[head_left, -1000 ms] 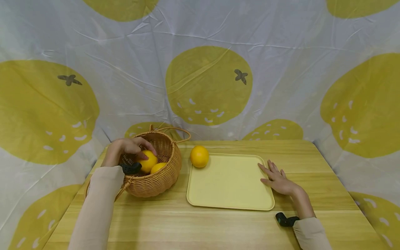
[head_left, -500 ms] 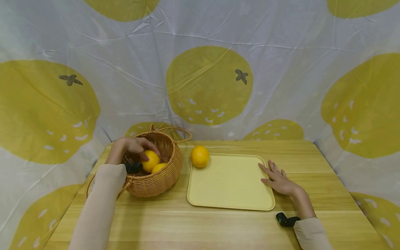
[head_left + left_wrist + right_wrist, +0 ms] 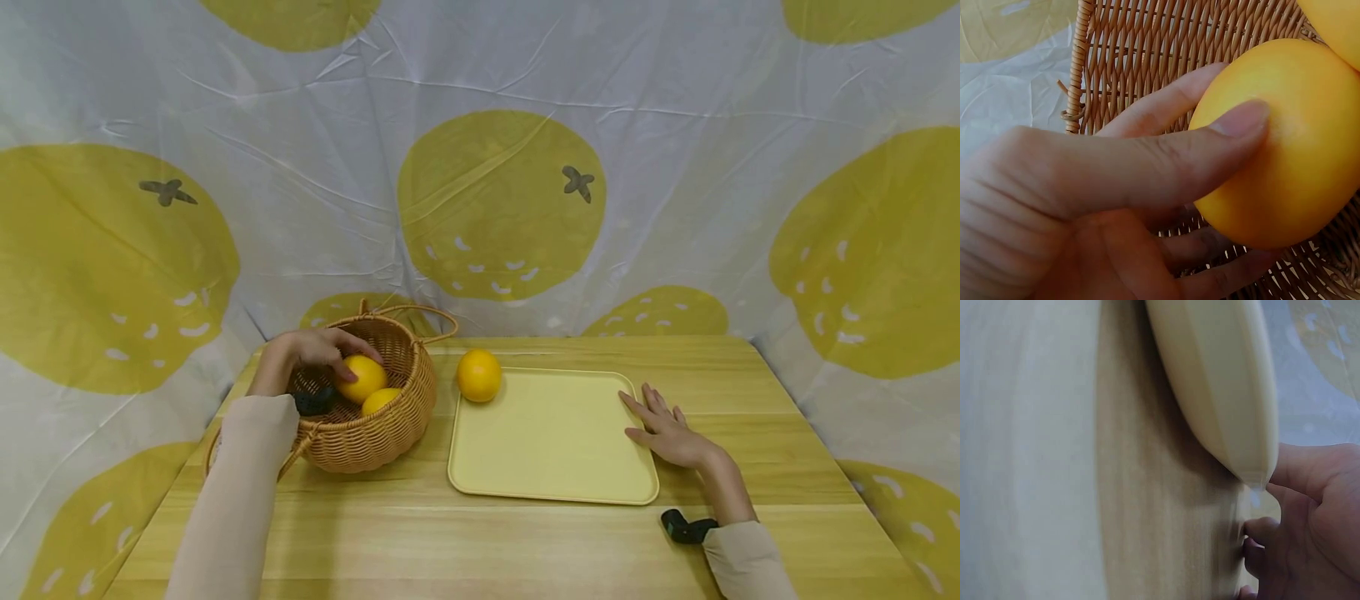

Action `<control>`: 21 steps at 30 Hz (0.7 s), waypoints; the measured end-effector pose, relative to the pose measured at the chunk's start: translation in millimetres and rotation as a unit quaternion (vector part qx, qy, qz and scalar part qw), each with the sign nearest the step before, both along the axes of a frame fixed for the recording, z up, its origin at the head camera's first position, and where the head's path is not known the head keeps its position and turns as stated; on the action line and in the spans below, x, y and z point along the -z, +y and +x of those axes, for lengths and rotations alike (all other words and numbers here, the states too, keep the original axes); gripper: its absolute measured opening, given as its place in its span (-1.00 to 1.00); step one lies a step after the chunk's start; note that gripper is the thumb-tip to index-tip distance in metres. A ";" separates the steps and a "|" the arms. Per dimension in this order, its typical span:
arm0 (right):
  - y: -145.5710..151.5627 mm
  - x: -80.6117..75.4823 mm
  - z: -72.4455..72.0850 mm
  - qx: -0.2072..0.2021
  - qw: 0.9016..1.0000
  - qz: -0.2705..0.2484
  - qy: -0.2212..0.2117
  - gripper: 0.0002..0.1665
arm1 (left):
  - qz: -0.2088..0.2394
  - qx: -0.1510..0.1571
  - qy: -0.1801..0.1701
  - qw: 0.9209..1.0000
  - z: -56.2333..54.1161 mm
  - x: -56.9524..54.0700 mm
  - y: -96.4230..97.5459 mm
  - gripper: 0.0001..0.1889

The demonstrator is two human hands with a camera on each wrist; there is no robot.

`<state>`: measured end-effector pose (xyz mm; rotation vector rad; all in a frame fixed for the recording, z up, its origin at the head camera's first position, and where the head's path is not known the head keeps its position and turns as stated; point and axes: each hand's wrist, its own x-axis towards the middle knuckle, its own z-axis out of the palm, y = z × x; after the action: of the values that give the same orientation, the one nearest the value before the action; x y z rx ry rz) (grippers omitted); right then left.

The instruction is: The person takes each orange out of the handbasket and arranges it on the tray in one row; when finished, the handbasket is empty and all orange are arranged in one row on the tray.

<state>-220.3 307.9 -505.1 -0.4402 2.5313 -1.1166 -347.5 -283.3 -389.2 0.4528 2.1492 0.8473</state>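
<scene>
My left hand (image 3: pixel 318 348) reaches into the wicker basket (image 3: pixel 375 446) and holds a yellow-orange orange (image 3: pixel 365 379) between thumb and fingers. In the left wrist view, the thumb presses the near side of this orange (image 3: pixel 1297 156), while other fingers pass behind and beneath it. A second orange (image 3: pixel 380 401) lies in the basket beside it, partly hidden by the rim. Another orange (image 3: pixel 479 376) sits at the far left corner of the pale yellow tray (image 3: pixel 555 442). My right hand (image 3: pixel 671 435), fingers extended, rests at the tray's right edge.
The basket's thin handles (image 3: pixel 438 321) stick out at its back right and front left. Everything stands on a wooden table (image 3: pixel 480 550), backed by a fruit-print cloth (image 3: pixel 502 67). Black wrist devices (image 3: pixel 687 527) sit at both cuffs.
My left hand has shifted the held orange slightly up and to the right inside the basket, showing more of the second orange. My right hand and the tray stay where they were.
</scene>
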 end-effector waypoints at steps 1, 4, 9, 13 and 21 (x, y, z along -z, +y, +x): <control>-0.2 -0.1 0.1 0.000 1.000 0.000 -0.001 -0.19 | -0.003 0.001 -0.005 1.000 -0.2 0.2 0.0 -0.42; -0.9 -0.9 0.3 0.000 1.000 0.000 -0.003 -0.19 | -0.008 0.005 -0.014 1.000 0.2 0.7 -0.8 -0.40; -1.1 -2.2 0.3 0.000 1.000 0.000 -0.003 -0.19 | -0.010 0.009 -0.014 1.000 1.4 0.6 -1.2 -0.40; -1.0 -2.6 0.3 0.000 1.000 0.001 -0.003 -0.18 | -0.013 0.019 -0.006 1.000 1.1 0.6 -0.2 -0.42; -1.0 -3.2 0.9 0.000 1.000 0.001 -0.002 -0.18 | -0.018 0.027 -0.030 0.999 0.6 0.8 1.5 -0.42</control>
<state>-219.5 307.0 -502.0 -0.4360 2.5291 -1.1143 -346.9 -281.8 -389.9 0.4601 2.0853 0.7821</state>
